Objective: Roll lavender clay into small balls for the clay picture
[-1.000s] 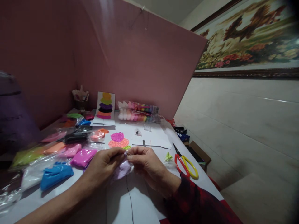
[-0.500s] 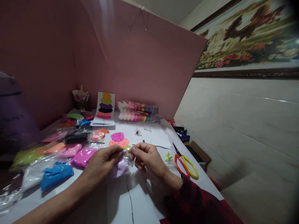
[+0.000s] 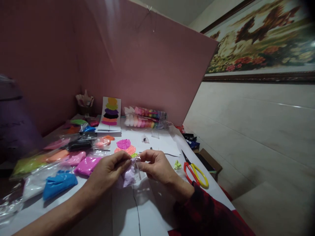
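Both my hands meet over the white table, pinching a small clear plastic bag of pale lilac clay (image 3: pixel 129 177). My left hand (image 3: pixel 108 172) grips the bag's left top edge with closed fingers. My right hand (image 3: pixel 157 167) pinches the right top edge, and the clear plastic hangs below it. Just behind the hands lies a flat clay flower shape (image 3: pixel 125 147) in magenta and orange on white paper.
Bags of clay lie at the left: blue (image 3: pixel 59 184), magenta (image 3: pixel 86 165), orange, green. Red and yellow scissors (image 3: pixel 195 170) sit right of my right hand. A card of stacked colours (image 3: pixel 111 113) and a pack of clay sticks (image 3: pixel 145 118) stand by the pink board.
The right hand has shifted slightly right and down, pulling the bag's plastic apart from the left hand's grip. The bag's mouth now looks wider.
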A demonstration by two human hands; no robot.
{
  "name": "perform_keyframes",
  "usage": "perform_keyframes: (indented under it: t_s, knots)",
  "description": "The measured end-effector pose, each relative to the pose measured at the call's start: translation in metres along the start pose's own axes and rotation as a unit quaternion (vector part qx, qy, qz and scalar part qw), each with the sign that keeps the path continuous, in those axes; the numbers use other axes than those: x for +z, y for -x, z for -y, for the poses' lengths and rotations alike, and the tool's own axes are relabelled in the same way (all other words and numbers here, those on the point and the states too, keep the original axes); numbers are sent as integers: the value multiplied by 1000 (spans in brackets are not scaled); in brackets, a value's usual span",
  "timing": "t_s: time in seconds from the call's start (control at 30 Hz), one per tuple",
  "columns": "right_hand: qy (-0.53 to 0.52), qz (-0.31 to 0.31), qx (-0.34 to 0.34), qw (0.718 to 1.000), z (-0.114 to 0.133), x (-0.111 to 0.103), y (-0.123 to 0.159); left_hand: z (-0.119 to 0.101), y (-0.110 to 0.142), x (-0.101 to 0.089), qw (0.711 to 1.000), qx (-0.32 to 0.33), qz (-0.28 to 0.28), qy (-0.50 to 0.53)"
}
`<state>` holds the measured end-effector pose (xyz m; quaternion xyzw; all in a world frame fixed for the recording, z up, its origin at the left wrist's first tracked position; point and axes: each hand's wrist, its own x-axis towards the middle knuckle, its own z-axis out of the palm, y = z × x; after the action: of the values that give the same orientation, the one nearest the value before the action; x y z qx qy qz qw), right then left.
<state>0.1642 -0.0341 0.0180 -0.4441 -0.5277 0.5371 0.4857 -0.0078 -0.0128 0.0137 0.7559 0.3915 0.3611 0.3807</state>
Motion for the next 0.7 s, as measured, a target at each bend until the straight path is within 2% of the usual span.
perform_keyframes:
  t_s: [0.27, 0.47, 0.7]
  knots:
    - [7, 63, 22, 998, 0, 4, 3, 7, -1, 0, 999, 27, 7, -37]
    - [0, 48, 43, 998, 1, 7, 4, 6, -1, 0, 999, 33, -7, -40]
    - [-7, 53, 2, 999, -4, 5, 2, 5, 1, 1, 999, 29, -2, -28]
